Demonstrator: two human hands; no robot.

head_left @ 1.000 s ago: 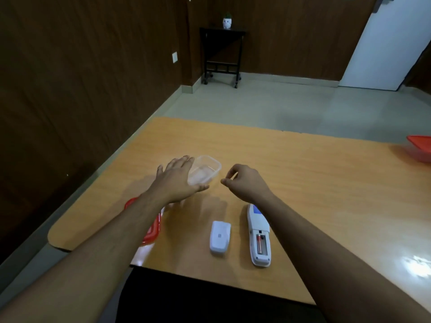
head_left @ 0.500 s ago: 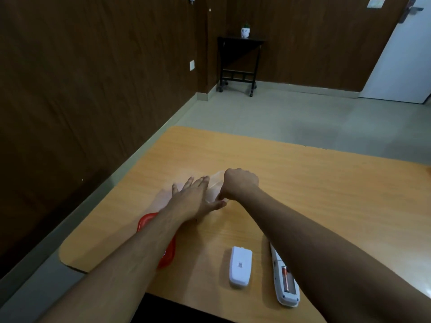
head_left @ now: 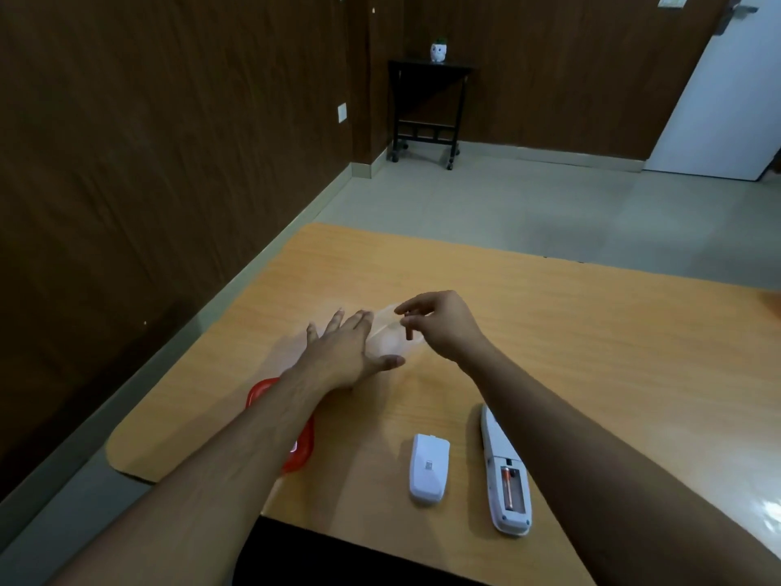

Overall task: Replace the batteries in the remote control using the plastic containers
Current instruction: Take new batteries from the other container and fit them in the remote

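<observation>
A light wooden table (head_left: pixel 549 332) stands in a brown-panelled room. On it lie one white remote control (head_left: pixel 505 480), back up, with one orange battery (head_left: pixel 507 488) in its open bay, and one white battery cover (head_left: pixel 428 468) beside it. The left hand (head_left: pixel 346 357) rests flat, fingers spread, against one blurred clear plastic container (head_left: pixel 391 336). Over it, the right hand (head_left: pixel 439 323) pinches a second battery (head_left: pixel 408 333). The left forearm partly hides one red lid (head_left: pixel 264 393).

— Left hand (head_left: pixel 344 353)?
— Flat, palm down, fingers spread and pointing away, forearm stretched forward.
— And the right hand (head_left: pixel 439 325)?
— Raised beside it, wrist bent, fingers curled downward, thumb and fingertips pinched on something small. Bare forearm runs in from lower right.
</observation>
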